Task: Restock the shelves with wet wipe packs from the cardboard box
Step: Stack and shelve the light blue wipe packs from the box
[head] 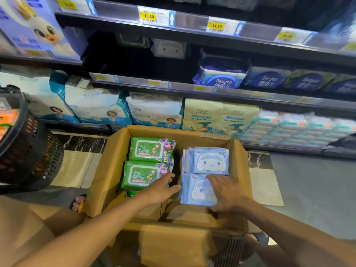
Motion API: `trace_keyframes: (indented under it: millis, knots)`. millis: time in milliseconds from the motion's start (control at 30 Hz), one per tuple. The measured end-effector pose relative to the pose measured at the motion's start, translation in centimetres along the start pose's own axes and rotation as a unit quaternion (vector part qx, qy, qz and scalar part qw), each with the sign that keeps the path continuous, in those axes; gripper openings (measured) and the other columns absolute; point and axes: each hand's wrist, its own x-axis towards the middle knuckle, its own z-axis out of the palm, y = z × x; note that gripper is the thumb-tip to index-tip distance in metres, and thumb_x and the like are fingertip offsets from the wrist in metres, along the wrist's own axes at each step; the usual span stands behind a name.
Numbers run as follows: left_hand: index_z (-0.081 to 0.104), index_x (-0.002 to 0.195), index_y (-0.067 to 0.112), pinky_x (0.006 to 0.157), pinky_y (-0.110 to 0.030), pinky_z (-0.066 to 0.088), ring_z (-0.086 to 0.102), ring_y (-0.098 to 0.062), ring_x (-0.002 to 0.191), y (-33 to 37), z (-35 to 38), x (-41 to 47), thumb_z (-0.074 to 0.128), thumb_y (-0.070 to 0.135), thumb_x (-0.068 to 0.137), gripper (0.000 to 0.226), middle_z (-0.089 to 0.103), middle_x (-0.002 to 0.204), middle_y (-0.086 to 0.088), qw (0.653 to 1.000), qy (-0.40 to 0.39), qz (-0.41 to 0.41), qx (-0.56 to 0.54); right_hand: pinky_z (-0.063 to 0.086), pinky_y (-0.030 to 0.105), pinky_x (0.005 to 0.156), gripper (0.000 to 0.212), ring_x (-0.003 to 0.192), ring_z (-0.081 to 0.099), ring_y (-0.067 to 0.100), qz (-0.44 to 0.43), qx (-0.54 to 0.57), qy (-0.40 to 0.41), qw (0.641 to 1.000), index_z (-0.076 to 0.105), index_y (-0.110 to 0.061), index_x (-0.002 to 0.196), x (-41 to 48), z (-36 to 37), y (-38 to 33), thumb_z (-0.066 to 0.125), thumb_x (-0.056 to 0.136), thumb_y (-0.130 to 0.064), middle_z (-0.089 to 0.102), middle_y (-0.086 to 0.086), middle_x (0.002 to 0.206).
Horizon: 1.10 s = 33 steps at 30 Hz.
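We have both hands down in the open cardboard box [113,166], which we take as our landmark: it sits on the floor in front of the shelves [192,87], and the wet wipe packs are in it, 2 green packs [148,162] along its left side and 2 pale blue stacks [208,160] along its right. Our right hand [229,191] lies flat on the nearer blue stack [194,191], fingers spread and loose, pressing rather than gripping; our left hand [161,187] reaches into the gap in the middle of the box, fingers open and extended, its thumb against the nearer green pack [140,177], closed on nothing. We judge the main risk to be the blue packs: they look thin, soft and slippery, so a lift from the top alone could fan the stack apart and spill packs back into the box or onto the floor. The left hand could also nudge the green pack askew. How many packs each blue stack holds we cannot tell, nor what lies beneath the green ones, though a sliver of green shows under the nearer one. The dark shelf bay above the box, where a matching blue pack [169,48] seems to sit, is too dim to judge for free space. A black basket [25,151] left of the box is cut off by the frame, and the price tags [148,16] are partly blurred.
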Motion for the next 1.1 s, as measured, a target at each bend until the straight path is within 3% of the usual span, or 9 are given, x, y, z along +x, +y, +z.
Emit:
trace_keyframes:
  millis: [133, 200, 300, 433, 533, 700, 933, 1000, 1100]
  knots:
    - [0.031, 0.157, 0.027, 0.107, -0.029, 0.039, 0.052, -0.017, 0.134, 0.8, 0.3, -0.3, 0.066, 0.07, 0.087, 0.09, 0.052, 0.148, 0.003, 0.993, -0.013, -0.018, -0.117, 0.038, 0.03, 0.111, 0.106, 0.137, 0.045, 0.016, -0.021, 0.023, 0.044, 0.999, 0.026, -0.026, 0.156, -0.8, -0.6, -0.7, 0.072, 0.071, -0.07, 0.044, -0.004, 0.153]
    - [0.041, 0.143, 0.034, 0.103, -0.028, 0.044, 0.059, -0.011, 0.123, 1.6, 0.4, -1.0, 0.071, 0.064, 0.086, 0.071, 0.061, 0.134, 0.01, 0.983, -0.015, -0.005, -0.183, 0.045, 0.032, 0.105, 0.106, 0.132, 0.051, 0.016, -0.032, 0.03, 0.072, 0.996, 0.03, -0.027, 0.154, -1.3, -0.9, -1.4, 0.072, 0.067, -0.072, 0.049, -0.005, 0.147]
    - [0.057, 0.136, 0.026, 0.096, -0.029, 0.055, 0.069, -0.012, 0.115, 2.4, 0.7, -1.6, 0.073, 0.042, 0.093, 0.048, 0.071, 0.13, 0.005, 0.965, -0.033, 0.029, -0.259, 0.055, 0.036, 0.092, 0.109, 0.119, 0.063, 0.022, -0.046, 0.043, 0.113, 0.992, 0.042, -0.022, 0.148, -2.2, -1.1, -2.0, 0.074, 0.057, -0.072, 0.061, 0.0, 0.135]
    - [0.063, 0.133, 0.016, 0.104, -0.043, 0.055, 0.071, -0.023, 0.115, 3.1, 1.0, -2.3, 0.079, 0.034, 0.084, 0.055, 0.075, 0.123, -0.005, 0.933, -0.076, 0.039, -0.351, 0.046, 0.038, 0.108, 0.114, 0.137, 0.052, 0.021, -0.05, 0.034, 0.132, 0.989, 0.034, -0.021, 0.158, -3.2, -2.3, -2.9, 0.074, 0.063, -0.07, 0.05, 0.001, 0.153]
    - [0.062, 0.134, 0.015, 0.104, -0.046, 0.055, 0.071, -0.026, 0.115, 3.3, 0.9, -2.4, 0.079, 0.025, 0.089, 0.049, 0.075, 0.124, -0.007, 0.927, -0.081, 0.036, -0.364, 0.04, 0.036, 0.113, 0.113, 0.141, 0.044, 0.019, -0.037, 0.043, 0.12, 0.991, 0.024, -0.027, 0.16, -3.6, -3.4, -3.4, 0.075, 0.069, -0.069, 0.043, -0.003, 0.158]
    - [0.064, 0.132, 0.015, 0.106, -0.047, 0.053, 0.071, -0.024, 0.115, 3.5, 0.6, -2.7, 0.081, 0.017, 0.088, 0.047, 0.075, 0.123, -0.005, 0.933, -0.052, 0.055, -0.351, 0.041, 0.038, 0.114, 0.111, 0.143, 0.04, 0.018, -0.037, 0.045, 0.111, 0.992, 0.021, -0.029, 0.16, -3.5, -4.8, -3.6, 0.074, 0.071, -0.067, 0.039, -0.004, 0.16]
    - [0.067, 0.123, 0.02, 0.101, -0.047, 0.056, 0.074, -0.02, 0.107, 3.1, -0.7, -2.9, 0.085, 0.017, 0.085, 0.042, 0.078, 0.115, 0.001, 0.937, 0.026, 0.062, -0.342, 0.028, 0.035, 0.12, 0.117, 0.15, 0.033, 0.021, -0.092, 0.049, 0.097, 0.99, 0.019, -0.026, 0.164, -1.1, -5.9, -3.5, 0.077, 0.072, -0.069, 0.032, -0.001, 0.166]
    - [0.066, 0.124, 0.02, 0.101, -0.047, 0.056, 0.074, -0.019, 0.107, 2.6, -1.3, -2.8, 0.086, 0.017, 0.084, 0.045, 0.078, 0.115, 0.001, 0.935, 0.046, 0.058, -0.347, 0.028, 0.034, 0.121, 0.114, 0.152, 0.03, 0.018, -0.102, 0.081, 0.084, 0.988, 0.018, -0.03, 0.164, -0.2, -6.5, -3.1, 0.079, 0.074, -0.069, 0.029, -0.004, 0.168]
    - [0.065, 0.125, 0.025, 0.101, -0.045, 0.057, 0.074, -0.016, 0.106, 1.8, -2.3, -3.0, 0.087, 0.021, 0.083, 0.048, 0.077, 0.115, 0.006, 0.934, 0.067, 0.051, -0.346, 0.029, 0.027, 0.117, 0.101, 0.151, 0.031, 0.012, -0.078, 0.191, 0.077, 0.975, 0.023, -0.033, 0.163, 1.0, -7.6, -1.8, 0.066, 0.082, -0.076, 0.03, -0.01, 0.167]
